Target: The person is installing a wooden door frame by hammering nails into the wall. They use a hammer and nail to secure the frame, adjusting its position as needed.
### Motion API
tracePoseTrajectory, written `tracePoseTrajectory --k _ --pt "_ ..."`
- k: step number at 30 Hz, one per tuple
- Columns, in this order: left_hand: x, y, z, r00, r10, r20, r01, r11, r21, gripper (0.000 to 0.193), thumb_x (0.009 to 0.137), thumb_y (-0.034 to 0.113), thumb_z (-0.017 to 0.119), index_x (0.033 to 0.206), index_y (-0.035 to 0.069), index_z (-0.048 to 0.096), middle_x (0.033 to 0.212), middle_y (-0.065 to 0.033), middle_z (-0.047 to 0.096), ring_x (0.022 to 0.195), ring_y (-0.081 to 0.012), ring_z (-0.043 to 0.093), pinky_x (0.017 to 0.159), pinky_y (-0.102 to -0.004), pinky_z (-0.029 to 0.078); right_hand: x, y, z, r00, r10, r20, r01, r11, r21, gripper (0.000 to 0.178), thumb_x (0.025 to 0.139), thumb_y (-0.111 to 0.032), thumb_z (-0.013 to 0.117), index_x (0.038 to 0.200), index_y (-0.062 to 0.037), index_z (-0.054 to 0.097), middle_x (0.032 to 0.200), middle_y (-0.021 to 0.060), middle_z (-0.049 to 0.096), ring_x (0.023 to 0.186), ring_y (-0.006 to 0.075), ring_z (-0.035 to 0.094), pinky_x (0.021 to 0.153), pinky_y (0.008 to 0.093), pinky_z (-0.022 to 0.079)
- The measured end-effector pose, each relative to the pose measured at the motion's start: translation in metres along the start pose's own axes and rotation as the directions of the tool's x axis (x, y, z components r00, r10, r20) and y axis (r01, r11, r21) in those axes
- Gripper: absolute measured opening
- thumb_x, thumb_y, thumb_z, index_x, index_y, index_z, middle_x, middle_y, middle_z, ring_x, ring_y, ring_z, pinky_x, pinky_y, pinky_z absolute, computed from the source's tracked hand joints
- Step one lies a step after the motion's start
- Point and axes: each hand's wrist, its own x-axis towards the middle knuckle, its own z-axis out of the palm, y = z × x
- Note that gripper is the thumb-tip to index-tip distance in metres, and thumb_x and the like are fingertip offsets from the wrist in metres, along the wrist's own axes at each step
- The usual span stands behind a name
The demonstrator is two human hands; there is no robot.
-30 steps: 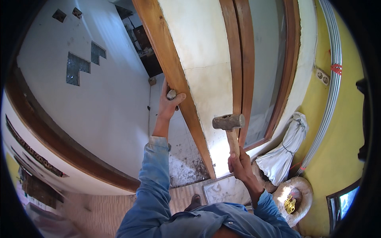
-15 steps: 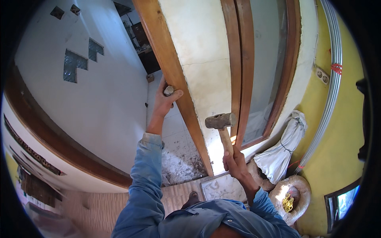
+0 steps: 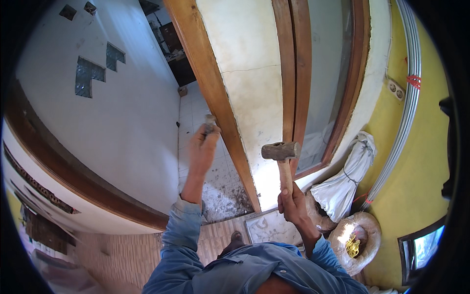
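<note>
My right hand (image 3: 293, 202) is wrapped round the wooden handle of a sledgehammer (image 3: 280, 152), its dark metal head up in front of the pale wall. My left hand (image 3: 203, 147), a little smeared by motion, is closed round what looks like a chisel (image 3: 210, 120). Only its blunt, worn metal end shows above the fingers; the rest is hidden. That hand is beside the brown wooden door frame (image 3: 215, 95), over the doorway. The hammer head is apart from the chisel.
Rubble and dust (image 3: 220, 198) lie on the tiled floor inside the doorway. A glazed window (image 3: 328, 73) is set in the wall to the right. Farther right are a tied white sack (image 3: 342, 186), a wrapped coil (image 3: 372, 240) and a bundle of grey pipes (image 3: 409, 112).
My left hand has come down toward me with the chisel, away from the frame edge, and has turned. The hammer has shifted slightly to the right, still in my right hand.
</note>
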Motion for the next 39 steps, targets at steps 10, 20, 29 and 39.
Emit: tracePoseTrajectory --k 10,20,29,39 --pt "-0.009 0.043 0.057 0.494 0.719 0.489 -0.854 0.506 0.119 0.020 0.080 -0.003 0.067 0.097 0.006 0.062 0.089 -0.0106 0.058 0.085 -0.0324 0.057 0.080 -0.0447 0.049 -0.011 -0.004 -0.005 0.988 -0.133 -0.081 0.132 0.991 -0.025 0.047 0.106 -0.048 0.051 0.105 -0.0007 0.054 0.061 0.0001 0.053 0.049 0.0076 0.051 0.044 0.0246 0.041" --pt "0.013 0.043 0.070 0.376 0.768 0.518 -0.923 0.363 0.132 0.039 0.063 -0.006 0.070 0.098 0.008 0.060 0.093 -0.0087 0.057 0.088 -0.0317 0.057 0.080 -0.0451 0.046 -0.017 -0.015 -0.004 0.980 -0.175 -0.097 0.171 0.984 -0.054 0.053 0.103 -0.056 0.052 0.103 -0.0034 0.051 0.062 0.0032 0.053 0.048 0.0094 0.051 0.042 0.0239 0.040" --pt "0.014 0.040 0.070 0.360 0.814 0.456 -0.933 0.317 0.172 0.034 0.067 -0.001 0.074 0.096 0.008 0.061 0.094 -0.0067 0.059 0.088 -0.0297 0.058 0.081 -0.0431 0.047 -0.016 -0.022 0.003 0.985 -0.161 -0.058 0.159 0.986 -0.049 0.048 0.105 -0.049 0.052 0.101 -0.0014 0.052 0.063 0.0007 0.055 0.050 0.0071 0.050 0.046 0.0243 0.039" --pt "0.020 0.036 0.077 0.314 0.856 0.411 -0.949 0.292 0.117 0.040 0.064 -0.007 0.073 0.098 0.007 0.060 0.100 -0.0073 0.064 0.088 -0.0303 0.061 0.082 -0.0439 0.049 -0.016 -0.030 0.012 0.978 -0.205 -0.046 0.204 0.979 -0.033 0.050 0.104 -0.051 0.053 0.100 -0.0013 0.053 0.065 0.0024 0.056 0.053 0.0082 0.052 0.047 0.0253 0.041"
